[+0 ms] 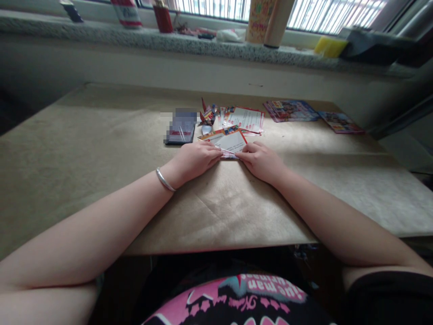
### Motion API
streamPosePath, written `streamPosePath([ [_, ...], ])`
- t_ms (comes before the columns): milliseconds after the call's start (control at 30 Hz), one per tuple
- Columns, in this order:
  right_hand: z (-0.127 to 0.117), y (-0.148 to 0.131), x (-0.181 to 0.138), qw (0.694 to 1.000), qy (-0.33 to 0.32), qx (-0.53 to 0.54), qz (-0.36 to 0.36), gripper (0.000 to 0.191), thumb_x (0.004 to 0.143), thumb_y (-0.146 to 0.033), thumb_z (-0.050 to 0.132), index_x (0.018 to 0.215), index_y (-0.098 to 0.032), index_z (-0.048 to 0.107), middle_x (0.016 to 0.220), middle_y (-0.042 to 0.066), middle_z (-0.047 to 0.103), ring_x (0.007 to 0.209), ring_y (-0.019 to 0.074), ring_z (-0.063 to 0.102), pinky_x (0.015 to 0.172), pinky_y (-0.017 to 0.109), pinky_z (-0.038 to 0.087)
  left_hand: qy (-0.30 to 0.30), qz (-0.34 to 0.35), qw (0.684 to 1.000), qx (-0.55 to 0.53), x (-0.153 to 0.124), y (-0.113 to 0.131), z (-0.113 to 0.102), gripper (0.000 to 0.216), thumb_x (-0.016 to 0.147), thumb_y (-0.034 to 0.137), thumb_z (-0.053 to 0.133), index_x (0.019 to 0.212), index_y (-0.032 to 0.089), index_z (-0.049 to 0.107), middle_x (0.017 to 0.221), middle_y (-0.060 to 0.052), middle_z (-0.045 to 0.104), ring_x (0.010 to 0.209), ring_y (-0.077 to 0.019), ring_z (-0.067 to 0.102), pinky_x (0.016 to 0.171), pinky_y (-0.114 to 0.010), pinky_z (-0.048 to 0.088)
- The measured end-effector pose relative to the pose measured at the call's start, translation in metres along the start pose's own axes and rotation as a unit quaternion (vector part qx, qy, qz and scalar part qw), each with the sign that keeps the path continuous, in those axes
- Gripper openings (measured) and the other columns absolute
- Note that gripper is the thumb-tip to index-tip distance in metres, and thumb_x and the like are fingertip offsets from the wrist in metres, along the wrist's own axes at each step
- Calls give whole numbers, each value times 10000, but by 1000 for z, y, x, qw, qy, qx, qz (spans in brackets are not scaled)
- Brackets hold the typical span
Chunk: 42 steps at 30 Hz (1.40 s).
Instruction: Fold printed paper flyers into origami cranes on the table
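Observation:
A printed sheet of paper (pixel 233 141), white with red and colored edges, lies on the table with its near edge folded over. My left hand (pixel 199 158), with a silver bangle at the wrist, presses its fingers together on the fold's left side. On the fold's right side my right hand (pixel 259 160) pinches the paper. Just behind stand a folded paper figure (pixel 209 114) with pointed tips and a small pile of printed sheets (pixel 244 118). A dark phone-like device (pixel 182 128), partly blurred out, lies beyond my left hand.
Glossy printed leaflets (pixel 291 110) lie at the back right of the table (pixel 101 180), with another leaflet (pixel 341 122) beside them. Along the window sill (pixel 203 43) stand a red container (pixel 163 18), a tall patterned container (pixel 259 20) and a yellow object (pixel 330 46).

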State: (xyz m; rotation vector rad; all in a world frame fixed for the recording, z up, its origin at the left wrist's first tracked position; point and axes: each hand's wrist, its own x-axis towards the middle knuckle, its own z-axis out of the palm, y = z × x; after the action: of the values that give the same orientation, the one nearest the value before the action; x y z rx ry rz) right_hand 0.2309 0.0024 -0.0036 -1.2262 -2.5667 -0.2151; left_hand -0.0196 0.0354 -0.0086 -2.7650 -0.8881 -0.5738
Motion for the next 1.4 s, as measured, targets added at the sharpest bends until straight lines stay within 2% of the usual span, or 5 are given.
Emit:
streamPosePath([
  [233, 0, 0, 0, 1000, 6, 4, 4, 316, 978, -203, 481, 1134, -205, 755, 982, 98, 697, 923, 218, 558, 833, 332, 468, 0, -5, 1000, 7, 4, 5, -4, 375, 1022, 343, 416, 1075, 216, 765, 1101, -37, 762, 1004, -210, 697, 839, -325, 577],
  [600, 2, 2, -1, 1000, 13, 3, -2, 319, 970, -197, 482, 1138, -201, 754, 976, 103, 691, 910, 219, 559, 845, 339, 474, -24, -15, 1000, 12, 3, 4, -2, 344, 1024, 347, 436, 1141, 228, 737, 1161, -58, 740, 1037, -221, 684, 847, -348, 570],
  [1033, -10, 4, -3, 999, -8, 29, 28, 238, 910, -152, 551, 990, -187, 772, 910, 87, 727, 832, 191, 632, 810, 331, 482, -85, -18, 993, 77, 9, 23, -12, 322, 984, 228, 442, 1141, 98, 692, 1108, -149, 725, 1036, -260, 677, 878, -381, 558],
  [1200, -16, 4, -4, 999, -20, 32, 25, 247, 908, -131, 547, 979, -180, 779, 908, 88, 742, 853, 200, 655, 840, 339, 493, -86, -23, 993, 78, 9, 24, -11, 335, 987, 211, 424, 1189, 131, 679, 1109, -139, 721, 1017, -261, 677, 836, -377, 554],
  [1400, -16, 4, -4, 998, -15, 43, 34, 259, 895, -129, 554, 969, -197, 793, 919, 90, 741, 846, 201, 657, 831, 347, 505, -73, -51, 994, 69, 10, 31, -13, 353, 984, 283, 428, 1199, 174, 685, 1080, -134, 714, 1011, -276, 658, 806, -387, 541],
])
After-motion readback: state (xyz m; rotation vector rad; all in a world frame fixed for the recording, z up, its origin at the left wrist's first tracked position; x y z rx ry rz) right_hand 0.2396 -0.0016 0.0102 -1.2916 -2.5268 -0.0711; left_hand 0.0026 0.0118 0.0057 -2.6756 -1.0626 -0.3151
